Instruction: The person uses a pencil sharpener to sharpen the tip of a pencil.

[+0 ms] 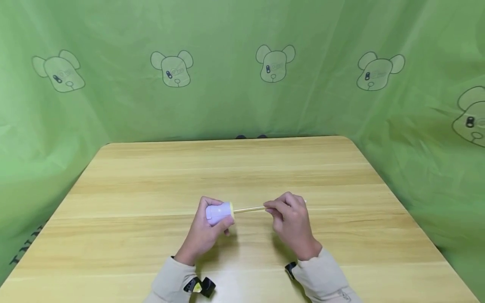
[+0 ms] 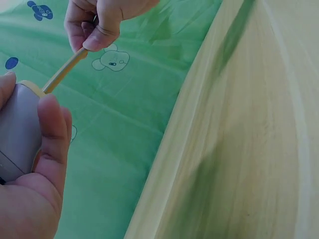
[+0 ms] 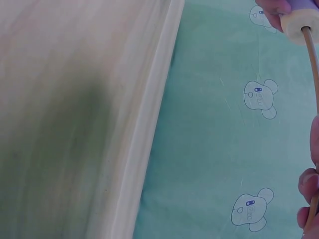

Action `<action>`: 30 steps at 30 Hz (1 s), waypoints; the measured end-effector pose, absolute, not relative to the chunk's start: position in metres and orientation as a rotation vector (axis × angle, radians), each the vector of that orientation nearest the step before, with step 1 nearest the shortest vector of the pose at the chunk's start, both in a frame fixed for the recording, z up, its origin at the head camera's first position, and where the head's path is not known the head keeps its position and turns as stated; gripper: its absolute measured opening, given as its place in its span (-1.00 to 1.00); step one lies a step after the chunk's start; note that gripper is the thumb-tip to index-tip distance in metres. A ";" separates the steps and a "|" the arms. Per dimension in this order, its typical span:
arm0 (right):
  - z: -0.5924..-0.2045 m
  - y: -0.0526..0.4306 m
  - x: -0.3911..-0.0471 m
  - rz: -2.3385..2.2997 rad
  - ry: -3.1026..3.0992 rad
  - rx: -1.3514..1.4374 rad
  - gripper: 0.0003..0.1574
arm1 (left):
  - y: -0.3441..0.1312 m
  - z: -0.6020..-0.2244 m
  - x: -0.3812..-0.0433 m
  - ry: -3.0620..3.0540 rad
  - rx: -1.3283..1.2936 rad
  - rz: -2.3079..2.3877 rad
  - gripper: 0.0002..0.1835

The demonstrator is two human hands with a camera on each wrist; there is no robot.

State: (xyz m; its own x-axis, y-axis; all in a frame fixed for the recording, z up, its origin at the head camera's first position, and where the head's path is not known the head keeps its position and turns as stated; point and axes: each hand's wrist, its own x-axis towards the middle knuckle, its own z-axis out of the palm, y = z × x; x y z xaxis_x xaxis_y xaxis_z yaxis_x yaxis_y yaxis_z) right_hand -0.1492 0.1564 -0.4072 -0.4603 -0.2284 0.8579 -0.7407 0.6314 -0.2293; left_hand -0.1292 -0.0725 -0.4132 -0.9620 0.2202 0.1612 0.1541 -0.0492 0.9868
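While the left hand wraps its fingers and thumb round the smooth lilac cylinder with a pale yellow end, that cylinder lies well inside the grip, its yellow end facing out past the thumb tip. It looks light and rigid — plastic, I would judge — and perhaps a little slippery, so the broad side suits the fingers best, clear of the hole. From that hole the slender yellowish stick (wooden, by the look of it) spans the space between the two hands' fingertips. It seems light and stiff, yet thin enough to snap if bent; a pinch nearer the hole, in line with it, would be safer. The right hand pinches the stick between thumb and fingers.
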 end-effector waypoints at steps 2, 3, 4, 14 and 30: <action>-0.407 0.157 -0.150 0.753 -2.003 0.764 -0.74 | -0.073 -0.414 -0.129 2.115 0.425 2.208 -0.52; -0.407 0.157 -0.150 0.744 -2.004 0.765 -0.74 | -0.073 -0.414 -0.129 2.108 0.431 2.213 -0.52; -0.407 0.157 -0.151 0.736 -2.005 0.766 -0.74 | -0.073 -0.415 -0.129 2.106 0.435 2.215 -0.52; -0.403 0.163 -0.149 0.679 -2.095 0.794 -0.74 | -0.072 -0.421 -0.130 2.265 0.564 2.207 -0.54; -0.396 0.164 -0.146 0.810 -2.360 0.761 -0.69 | -0.077 -0.414 -0.131 2.310 0.437 2.152 -0.53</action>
